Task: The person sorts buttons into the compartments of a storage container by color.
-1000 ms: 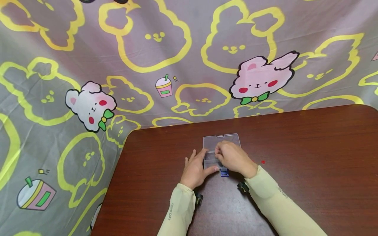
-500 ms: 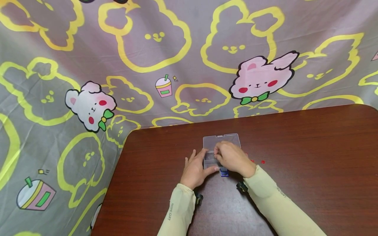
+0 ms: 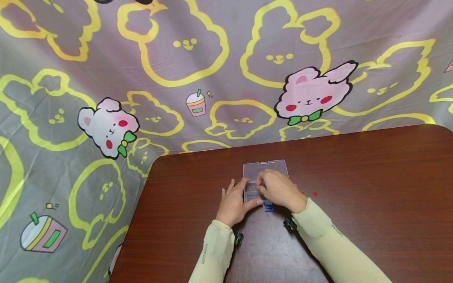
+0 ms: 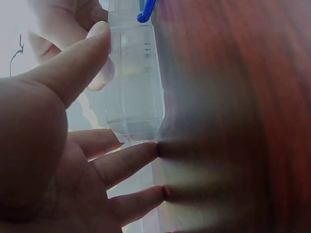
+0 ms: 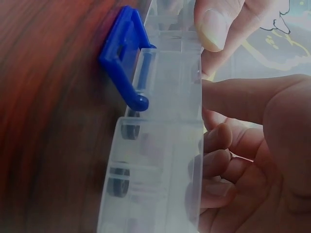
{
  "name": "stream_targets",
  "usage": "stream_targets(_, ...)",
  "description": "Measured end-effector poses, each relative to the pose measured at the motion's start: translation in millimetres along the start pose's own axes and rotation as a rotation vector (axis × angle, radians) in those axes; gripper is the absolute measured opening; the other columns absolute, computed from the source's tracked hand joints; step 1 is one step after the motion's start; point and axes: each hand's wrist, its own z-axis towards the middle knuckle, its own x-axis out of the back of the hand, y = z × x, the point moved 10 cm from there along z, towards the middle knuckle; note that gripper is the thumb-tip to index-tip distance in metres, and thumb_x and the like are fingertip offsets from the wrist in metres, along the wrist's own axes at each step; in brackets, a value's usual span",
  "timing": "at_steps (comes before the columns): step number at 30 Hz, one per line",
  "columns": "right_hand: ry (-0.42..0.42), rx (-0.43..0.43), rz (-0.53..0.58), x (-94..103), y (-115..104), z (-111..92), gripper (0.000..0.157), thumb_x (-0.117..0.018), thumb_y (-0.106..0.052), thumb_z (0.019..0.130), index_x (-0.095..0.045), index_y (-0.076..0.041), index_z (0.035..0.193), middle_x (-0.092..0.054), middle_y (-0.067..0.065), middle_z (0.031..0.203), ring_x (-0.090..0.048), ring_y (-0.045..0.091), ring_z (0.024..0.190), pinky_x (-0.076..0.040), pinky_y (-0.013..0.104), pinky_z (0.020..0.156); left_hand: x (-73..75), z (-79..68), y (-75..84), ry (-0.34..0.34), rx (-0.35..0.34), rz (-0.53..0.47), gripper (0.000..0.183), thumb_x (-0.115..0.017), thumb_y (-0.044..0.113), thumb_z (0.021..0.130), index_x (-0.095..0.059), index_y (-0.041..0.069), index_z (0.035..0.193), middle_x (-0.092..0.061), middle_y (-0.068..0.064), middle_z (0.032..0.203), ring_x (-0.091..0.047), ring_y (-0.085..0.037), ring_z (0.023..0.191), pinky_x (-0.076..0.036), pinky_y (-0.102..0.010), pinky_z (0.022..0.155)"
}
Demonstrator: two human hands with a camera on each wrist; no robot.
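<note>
A clear plastic compartment box (image 3: 253,195) stands on the table with its lid (image 3: 253,169) raised at the back and its blue latch (image 3: 269,206) hanging down in front. My left hand (image 3: 233,202) spans the box's left end, thumb at the front and index finger near the back corner. Over the right part of the box, my right hand (image 3: 281,190) has curled fingers reaching in, thumb and index close together. Whether it pinches something I cannot tell. In the right wrist view, dark round pieces (image 5: 119,182) show through the front wall.
Small red pieces (image 3: 315,194) lie on the brown wooden table (image 3: 371,196), right of the box, partly behind my right wrist. A patterned cloth (image 3: 226,70) hangs along the table's back and left edges.
My right hand has shifted very slightly left over the box, showing a little more of the red pieces. My left hand and the box stay in place.
</note>
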Motion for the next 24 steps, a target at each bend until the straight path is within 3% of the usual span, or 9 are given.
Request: stream_targets(24,0.014,-0.027,0.026,30.1,15.4,-9.2,0.006,-0.072,-0.013,0.092,-0.067,-0.011,0.089,-0.060,-0.002,0.080,-0.052,0.013,0.067,-0.046,0.033,0.061,1.9,-0.3,2.6,0.016,-0.010,-0.004,0.077,-0.075,0.050,0.087,-0.048,0.014,0.149,-0.048,-0.009,0.152,-0.025,-0.040,0.149,-0.016,-0.069,0.115)
